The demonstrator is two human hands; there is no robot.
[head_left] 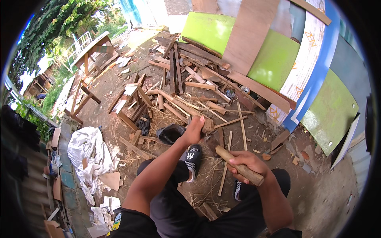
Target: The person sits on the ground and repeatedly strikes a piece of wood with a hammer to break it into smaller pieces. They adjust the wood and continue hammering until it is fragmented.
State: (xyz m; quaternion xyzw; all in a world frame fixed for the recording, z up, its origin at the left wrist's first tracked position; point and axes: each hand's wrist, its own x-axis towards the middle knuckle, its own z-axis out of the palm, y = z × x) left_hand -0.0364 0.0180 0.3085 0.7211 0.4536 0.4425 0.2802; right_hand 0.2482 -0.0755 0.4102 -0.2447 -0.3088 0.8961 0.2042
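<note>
Gripping a round wooden stick over the knees, the right hand hides its middle; the left hand closes on a wood block, mostly covered.

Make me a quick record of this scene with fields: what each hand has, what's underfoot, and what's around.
left hand: left hand closed around a small wood block, held out over the scrap
right hand: right hand gripping a round wooden stick across the lap
feet: black sneaker on bare dirt with straw
ahead: pile of scrap wood, planks and offcuts
left side: crumpled white sheet on the ground
right side: green panels leaning behind the pile
</note>
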